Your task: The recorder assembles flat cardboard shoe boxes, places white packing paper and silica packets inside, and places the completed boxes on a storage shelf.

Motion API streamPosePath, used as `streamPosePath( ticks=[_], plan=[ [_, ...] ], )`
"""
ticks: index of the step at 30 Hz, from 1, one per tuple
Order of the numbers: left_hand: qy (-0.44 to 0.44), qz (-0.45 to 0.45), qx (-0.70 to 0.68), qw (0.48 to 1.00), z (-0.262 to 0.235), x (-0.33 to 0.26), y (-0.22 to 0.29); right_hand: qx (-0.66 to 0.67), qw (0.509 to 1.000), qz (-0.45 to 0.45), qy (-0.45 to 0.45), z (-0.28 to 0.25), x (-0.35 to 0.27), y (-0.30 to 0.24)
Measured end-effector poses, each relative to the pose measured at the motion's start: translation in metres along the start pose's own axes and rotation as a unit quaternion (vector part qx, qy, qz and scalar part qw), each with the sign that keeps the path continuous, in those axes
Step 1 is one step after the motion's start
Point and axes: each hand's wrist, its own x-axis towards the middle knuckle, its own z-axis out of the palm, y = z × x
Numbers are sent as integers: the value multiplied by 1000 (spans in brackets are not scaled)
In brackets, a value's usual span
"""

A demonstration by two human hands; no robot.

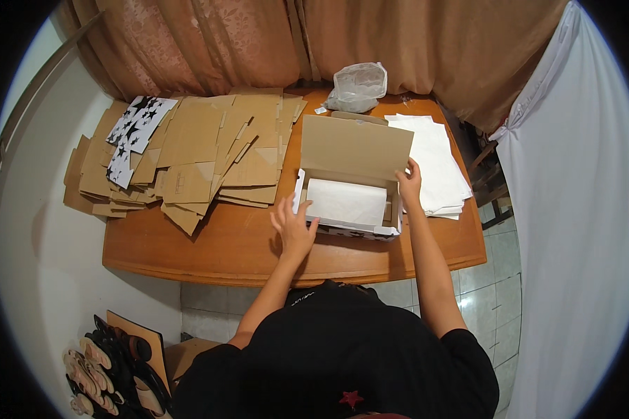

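Observation:
In front of me an open cardboard box [362,232] stands on the table, white with black stars outside and brown inside. Its lid [356,145] is raised at the back. A white sheet of paper [346,202] lies inside it. My left hand [295,227] is at the box's left front corner, fingers spread apart, the fingertips by its wall. At the right side, near the lid's lower corner, my right hand [410,184] has its fingers bent round the box's edge. Whether the fingertips grip the lid or the side wall is hard to see.
Flat cardboard blanks [196,146] are piled on the table's left, with star-patterned pieces [138,126] on top. White paper sheets [437,167] are stacked on the right. A clear plastic bag [358,87] sits at the back. Shoes [112,370] stand at lower left.

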Motion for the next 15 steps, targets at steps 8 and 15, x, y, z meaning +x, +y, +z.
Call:
streamPosePath(
  ticks=[8, 15],
  plan=[
    [6, -86, -127, 988, 28, -7, -20, 123, 988, -97, -6, -10, -38, -72],
    [-7, -218, -195, 956, 31, 10, -18, -125, 979, -140, -77, -25, -93, -80]
  ],
)
